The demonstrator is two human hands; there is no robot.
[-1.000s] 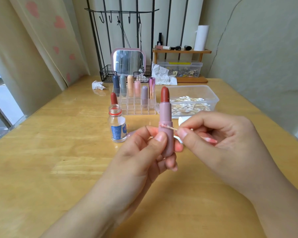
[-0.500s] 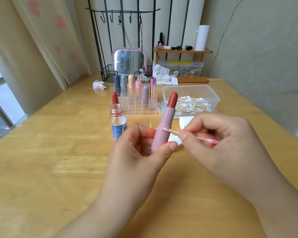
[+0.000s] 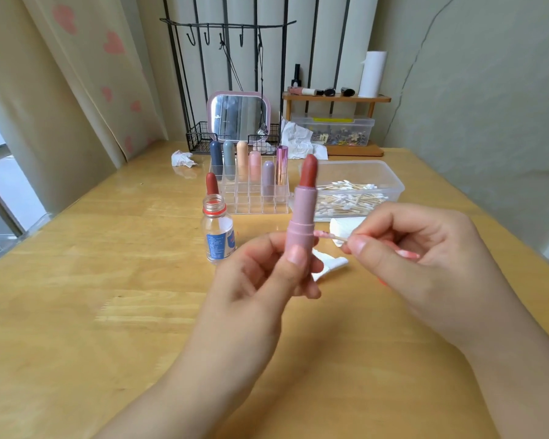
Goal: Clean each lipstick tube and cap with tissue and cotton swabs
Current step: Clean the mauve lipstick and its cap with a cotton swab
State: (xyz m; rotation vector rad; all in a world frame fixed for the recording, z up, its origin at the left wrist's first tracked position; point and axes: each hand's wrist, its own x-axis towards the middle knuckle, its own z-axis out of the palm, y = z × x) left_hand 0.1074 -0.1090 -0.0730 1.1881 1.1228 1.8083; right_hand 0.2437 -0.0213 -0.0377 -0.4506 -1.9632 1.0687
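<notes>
My left hand (image 3: pixel 260 280) grips an uncapped pink lipstick tube (image 3: pixel 303 213) nearly upright, its red-brown bullet raised at the top. My right hand (image 3: pixel 425 264) pinches a cotton swab (image 3: pixel 328 236) whose pink-stained tip touches the right side of the tube at its collar. The swab's other stained end sticks out past my fingers. A folded white tissue (image 3: pixel 333 264) lies on the table behind the tube, partly hidden by my hands.
A small open clear bottle (image 3: pixel 217 232) stands left of my hands. Behind it are another uncapped lipstick (image 3: pixel 212 183), a clear organizer (image 3: pixel 251 201) holding several capped lipsticks, a plastic box of cotton swabs (image 3: pixel 362 191), crumpled tissues (image 3: pixel 182 159), a mirror (image 3: pixel 239 117) and a shelf (image 3: pixel 336 99).
The tube has swung from tilted right back to nearly upright in my left hand. The swab tip has shifted along the collar to the tube's right side.
</notes>
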